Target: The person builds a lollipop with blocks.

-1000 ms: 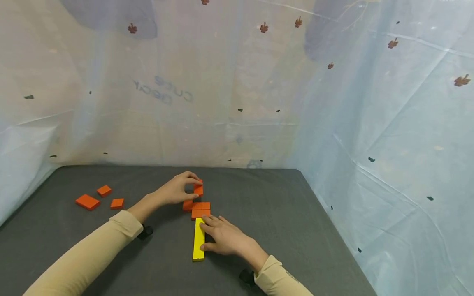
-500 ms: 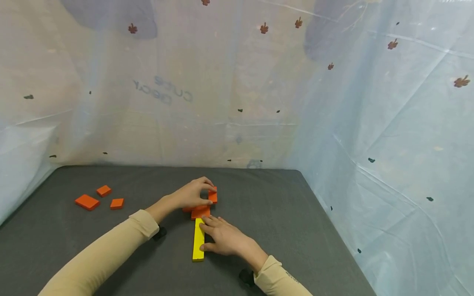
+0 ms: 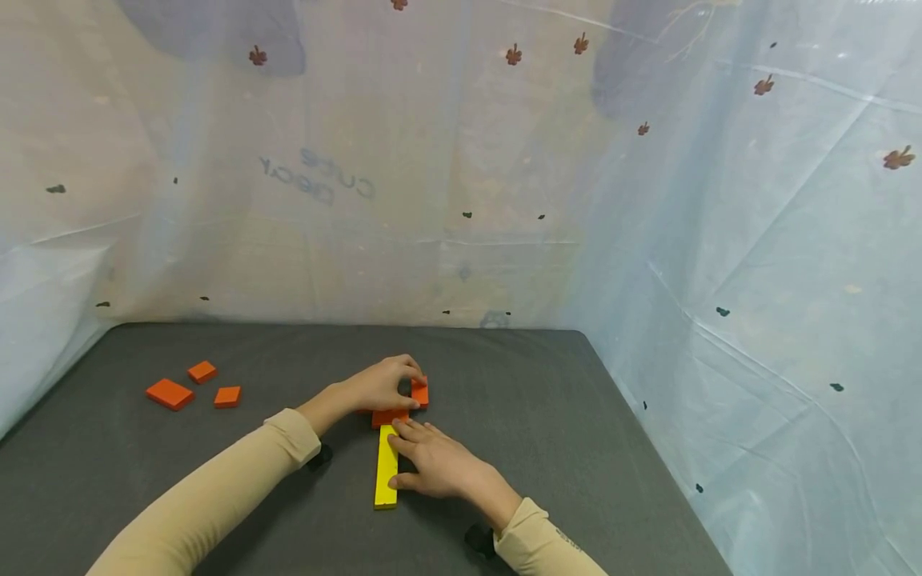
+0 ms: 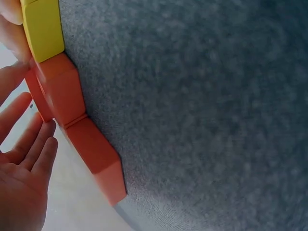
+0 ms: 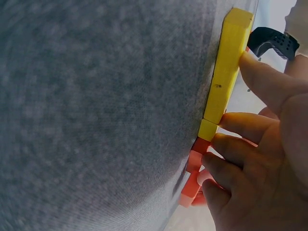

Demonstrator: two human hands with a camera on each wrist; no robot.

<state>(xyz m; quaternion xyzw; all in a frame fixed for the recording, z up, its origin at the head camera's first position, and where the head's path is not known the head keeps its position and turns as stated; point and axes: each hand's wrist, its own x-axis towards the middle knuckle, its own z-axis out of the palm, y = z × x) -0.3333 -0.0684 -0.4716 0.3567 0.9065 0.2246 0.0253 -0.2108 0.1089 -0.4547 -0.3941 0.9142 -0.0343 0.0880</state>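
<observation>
In the head view, my left hand (image 3: 382, 386) pinches an orange block (image 3: 420, 394) between thumb and fingers, at the right side of a cluster of orange blocks (image 3: 385, 418). That hand covers most of the cluster; in the left wrist view, two orange blocks (image 4: 96, 144) sit end to end beyond the held one. A long yellow block (image 3: 386, 472) lies flat below the cluster, its far end meeting the orange. My right hand (image 3: 442, 462) rests along its right side, fingers extended. A short yellow block (image 5: 208, 130) joins the long one in the right wrist view.
Three loose orange blocks, a larger one (image 3: 170, 394) and two smaller ones (image 3: 202, 370), lie on the left of the dark grey table (image 3: 547, 448). A translucent plastic curtain (image 3: 403, 264) hangs behind the table and along its right side.
My left hand has carried its orange block to the right, then slightly nearer, from above the cluster to its right side. My right hand and the yellow block have stayed in place.
</observation>
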